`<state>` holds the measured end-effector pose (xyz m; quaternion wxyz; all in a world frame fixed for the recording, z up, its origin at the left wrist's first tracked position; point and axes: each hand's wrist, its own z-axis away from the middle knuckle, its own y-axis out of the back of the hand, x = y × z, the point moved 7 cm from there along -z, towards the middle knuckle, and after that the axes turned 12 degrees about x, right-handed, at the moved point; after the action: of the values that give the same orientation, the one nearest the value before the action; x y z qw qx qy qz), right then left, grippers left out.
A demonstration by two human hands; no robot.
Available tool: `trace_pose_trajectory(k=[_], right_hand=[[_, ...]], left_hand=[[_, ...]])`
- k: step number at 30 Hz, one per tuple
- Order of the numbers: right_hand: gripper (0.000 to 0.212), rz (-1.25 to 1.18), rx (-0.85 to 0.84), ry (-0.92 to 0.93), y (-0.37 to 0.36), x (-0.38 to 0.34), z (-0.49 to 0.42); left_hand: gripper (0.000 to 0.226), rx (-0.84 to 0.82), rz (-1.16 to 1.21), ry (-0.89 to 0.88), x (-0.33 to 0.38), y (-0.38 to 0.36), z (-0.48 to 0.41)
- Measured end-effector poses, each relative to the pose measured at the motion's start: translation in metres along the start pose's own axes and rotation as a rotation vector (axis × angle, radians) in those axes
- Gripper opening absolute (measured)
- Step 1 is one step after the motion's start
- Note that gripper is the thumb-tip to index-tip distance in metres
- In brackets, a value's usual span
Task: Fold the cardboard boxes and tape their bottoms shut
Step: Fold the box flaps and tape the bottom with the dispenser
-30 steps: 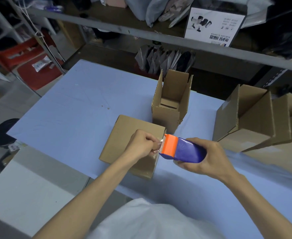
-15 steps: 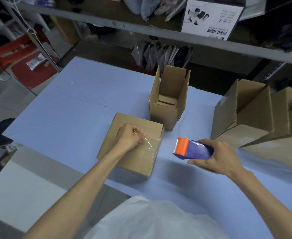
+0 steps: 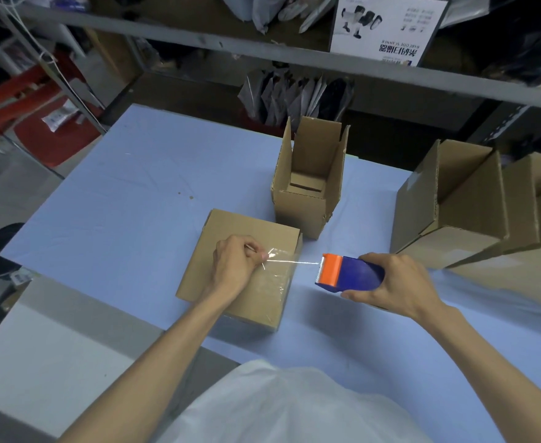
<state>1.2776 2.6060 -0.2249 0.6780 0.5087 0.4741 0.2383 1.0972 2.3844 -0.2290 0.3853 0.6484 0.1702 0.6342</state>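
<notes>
- Pinching tape strip down onto cardboard box with left grip.
- Clutching tape dispenser in right grip, just beside box, strip stretched taut.

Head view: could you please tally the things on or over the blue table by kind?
Cardboard boxes: 4 (box being taped, open upright box, two large boxes at right, partly cut off)
Tape dispenser: 1, gripped by the right hand, its tape pinched by the left hand
Total: 5
</notes>
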Motion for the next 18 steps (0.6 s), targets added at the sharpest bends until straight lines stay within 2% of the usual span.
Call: trace_pose_trajectory(k=[7,18], right_hand=[[0.071,0.031,0.000,0.015,-0.004,-0.005,-0.003],[0.078,0.060,-0.006,0.016,-0.010,-0.003,-0.004]], left_hand=[[0.008,0.000,-0.098,-0.061,0.005,-0.006,0.000],[0.020,-0.030,-0.335,-0.146,0.009,-0.012,-0.003]])
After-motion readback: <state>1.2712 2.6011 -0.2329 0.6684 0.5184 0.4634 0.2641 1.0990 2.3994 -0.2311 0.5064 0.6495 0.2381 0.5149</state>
